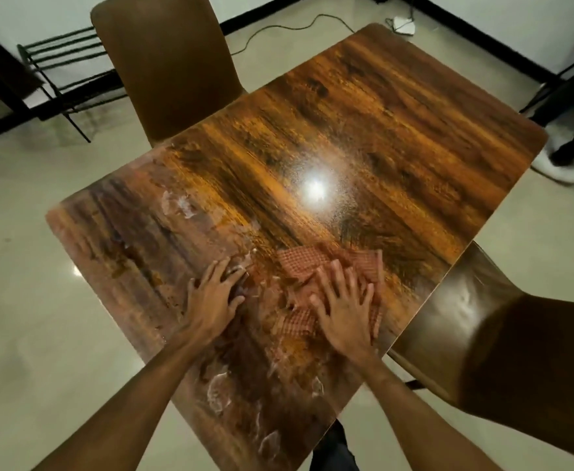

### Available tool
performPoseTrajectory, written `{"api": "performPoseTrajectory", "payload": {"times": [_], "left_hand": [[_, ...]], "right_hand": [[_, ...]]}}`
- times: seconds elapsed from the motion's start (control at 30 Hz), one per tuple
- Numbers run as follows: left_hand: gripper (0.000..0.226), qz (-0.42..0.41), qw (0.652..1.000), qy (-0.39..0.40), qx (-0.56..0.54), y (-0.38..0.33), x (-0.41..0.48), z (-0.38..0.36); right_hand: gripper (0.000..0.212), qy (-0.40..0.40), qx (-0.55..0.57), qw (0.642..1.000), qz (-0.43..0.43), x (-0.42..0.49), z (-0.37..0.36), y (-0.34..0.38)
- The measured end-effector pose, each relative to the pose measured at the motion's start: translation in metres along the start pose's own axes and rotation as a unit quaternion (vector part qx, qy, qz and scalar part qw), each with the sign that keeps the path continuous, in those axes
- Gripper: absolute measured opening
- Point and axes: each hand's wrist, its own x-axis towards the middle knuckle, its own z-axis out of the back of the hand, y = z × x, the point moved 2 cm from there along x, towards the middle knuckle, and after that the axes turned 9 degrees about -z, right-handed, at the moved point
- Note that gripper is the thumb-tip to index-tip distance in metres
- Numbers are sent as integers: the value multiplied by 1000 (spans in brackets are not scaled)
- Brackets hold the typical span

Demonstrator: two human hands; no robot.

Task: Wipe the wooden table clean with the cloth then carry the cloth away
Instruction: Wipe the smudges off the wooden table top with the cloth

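Chairs (pixel 166 69) flank table (pixel 380 124); hands (pixel 345 309) flat, right on cloth (pixel 363 263).

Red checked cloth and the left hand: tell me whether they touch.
Apart. The head view shows the left hand flat on the wooden table, bare wood between it and the red checked cloth.
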Motion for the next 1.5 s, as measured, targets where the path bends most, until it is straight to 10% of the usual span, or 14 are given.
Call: {"api": "performPoseTrajectory", "payload": {"times": [0.1, 0.27, 0.43, 0.57, 1.03, 1.23, 1.37, 1.5], "left_hand": [[64, -9, 1000, 10, -2, 2, 5, 3], [66, -7, 1000, 18, -7, -1, 4, 9], [66, -8, 1000, 21, -15, 0, 4, 6], [70, 14, 998, 10, -55, -16, 6, 12], [52, -152, 987, -1, -47, -172, 80, 13], [48, -158, 986, 20, -43, -149, 64, 6], [45, -157, 986, 6, -58, -110, 49, 13], [42, -140, 986, -20, -88, -52, 50, 26]], "right_hand": [[66, -14, 13, 996, -86, 3, 1, 11], [60, -8, 27, 998, 62, -50, -26, 41], [61, -45, 46, 990, -124, 31, 19, -40], [61, -48, 59, 994, -76, 13, 10, -33], [60, -90, 80, 989, -88, 26, 12, -122], [63, -72, 124, 981, -134, -2, 2, -88], [66, -39, 111, 993, -4, -40, -18, -49], [70, -56, 102, 983, -140, 10, 2, -36]]}}
